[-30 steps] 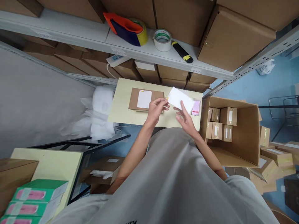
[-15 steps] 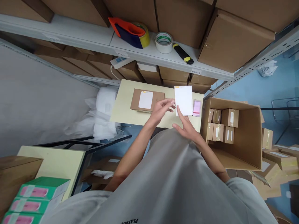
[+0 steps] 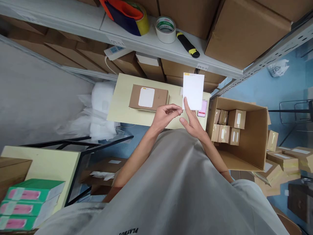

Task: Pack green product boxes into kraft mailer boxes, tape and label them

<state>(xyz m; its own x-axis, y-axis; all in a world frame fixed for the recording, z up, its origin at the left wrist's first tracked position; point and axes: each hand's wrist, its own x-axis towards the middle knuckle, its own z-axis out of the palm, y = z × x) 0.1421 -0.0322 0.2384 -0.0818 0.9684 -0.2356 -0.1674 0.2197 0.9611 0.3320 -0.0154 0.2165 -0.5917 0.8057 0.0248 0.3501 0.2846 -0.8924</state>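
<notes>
My right hand (image 3: 192, 122) holds a white paper label (image 3: 193, 90) upright by its lower edge, pinched between thumb and fingers, above the right end of a small pale yellow table (image 3: 122, 109). My left hand (image 3: 165, 115) hovers just left of it with fingers curled in a pinch; I cannot make out anything in them. A flat brown parcel (image 3: 160, 97) with a white label stuck on top lies on the table to the left of both hands. A small pink item (image 3: 202, 110) lies on the table behind the held label.
An open cardboard box (image 3: 254, 140) with several small labelled parcels stands at the right. The shelf (image 3: 80, 23) above holds an orange tape dispenser (image 3: 123, 14), a tape roll (image 3: 165, 29) and a black-yellow cutter (image 3: 187, 48). White plastic wrap (image 3: 97, 114) lies left of the table. Green-pink boxes (image 3: 29, 204) sit bottom left.
The label has turned from slanted to upright and risen in my right hand. My left hand let go of its edge and drew back, fingers curling.
</notes>
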